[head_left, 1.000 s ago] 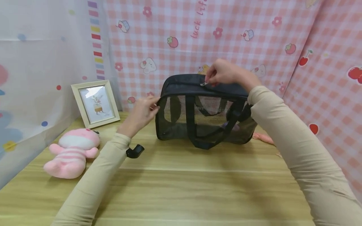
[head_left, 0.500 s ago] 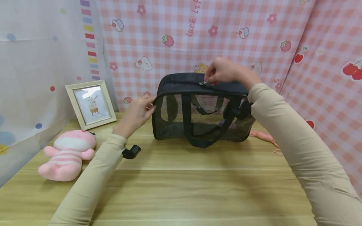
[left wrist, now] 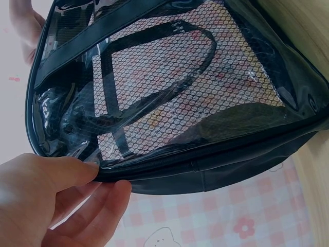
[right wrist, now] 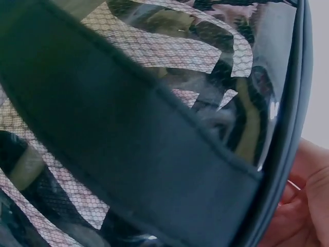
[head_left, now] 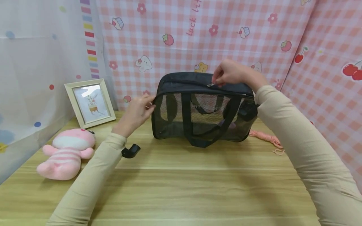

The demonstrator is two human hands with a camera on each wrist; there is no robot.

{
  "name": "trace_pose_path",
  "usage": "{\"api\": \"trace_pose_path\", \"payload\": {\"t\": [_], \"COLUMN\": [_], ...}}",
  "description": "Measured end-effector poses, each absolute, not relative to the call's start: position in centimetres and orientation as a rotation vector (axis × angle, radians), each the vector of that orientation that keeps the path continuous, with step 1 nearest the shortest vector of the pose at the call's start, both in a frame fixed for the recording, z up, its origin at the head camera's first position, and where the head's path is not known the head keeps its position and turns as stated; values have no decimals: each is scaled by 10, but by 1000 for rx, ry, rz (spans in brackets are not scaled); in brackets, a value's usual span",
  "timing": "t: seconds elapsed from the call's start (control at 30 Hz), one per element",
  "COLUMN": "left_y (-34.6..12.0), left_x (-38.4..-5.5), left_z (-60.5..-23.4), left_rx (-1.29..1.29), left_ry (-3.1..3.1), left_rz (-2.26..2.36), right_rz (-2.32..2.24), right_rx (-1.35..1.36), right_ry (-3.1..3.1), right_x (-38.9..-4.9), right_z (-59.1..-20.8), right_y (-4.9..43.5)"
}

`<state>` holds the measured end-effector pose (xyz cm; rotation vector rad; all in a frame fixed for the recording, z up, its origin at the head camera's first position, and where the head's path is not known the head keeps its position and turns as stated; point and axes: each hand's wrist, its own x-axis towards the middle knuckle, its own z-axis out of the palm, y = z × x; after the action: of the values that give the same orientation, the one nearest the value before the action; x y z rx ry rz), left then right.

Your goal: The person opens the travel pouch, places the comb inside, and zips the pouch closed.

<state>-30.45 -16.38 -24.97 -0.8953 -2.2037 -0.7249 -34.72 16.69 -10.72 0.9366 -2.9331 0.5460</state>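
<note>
A black bag (head_left: pixel 207 117) with a clear front, a mesh panel and black straps stands upright on the wooden table. My left hand (head_left: pixel 134 113) pinches its upper left edge. In the left wrist view the thumb of that hand (left wrist: pixel 56 200) lies on the front piping (left wrist: pixel 159 167), its fingers curling behind. Above the bag's top, my right hand (head_left: pixel 232 73) pinches the metal zipper pull (head_left: pixel 210 85), right of the top's middle. A wide black strap (right wrist: pixel 128 123) fills much of the right wrist view, with part of the right hand (right wrist: pixel 303 206) behind the bag's edge.
At the left lies a pink and white plush toy (head_left: pixel 66 153), in front of a cream picture frame (head_left: pixel 90 103). A bundle of coral-coloured cord (head_left: pixel 266 137) is on the table right of the bag. Patterned cloths (head_left: pixel 181 53) hang behind and at both sides.
My right hand has moved a little to the right along the bag's top with the zipper pull. The left hand keeps its grip on the corner. The head view shifted slightly earlier on.
</note>
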Motion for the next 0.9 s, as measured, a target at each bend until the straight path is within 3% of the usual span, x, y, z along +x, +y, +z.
{"api": "trace_pose_path", "payload": {"t": [0.9], "left_y": [-163], "left_x": [-303], "left_z": [-249], "left_rx": [-871], "left_ry": [-2227], "left_rz": [-721], "right_rz": [572], "right_rx": [919], "right_ry": [-2965], "right_x": [-349], "right_z": [-117], "right_y": [201]}}
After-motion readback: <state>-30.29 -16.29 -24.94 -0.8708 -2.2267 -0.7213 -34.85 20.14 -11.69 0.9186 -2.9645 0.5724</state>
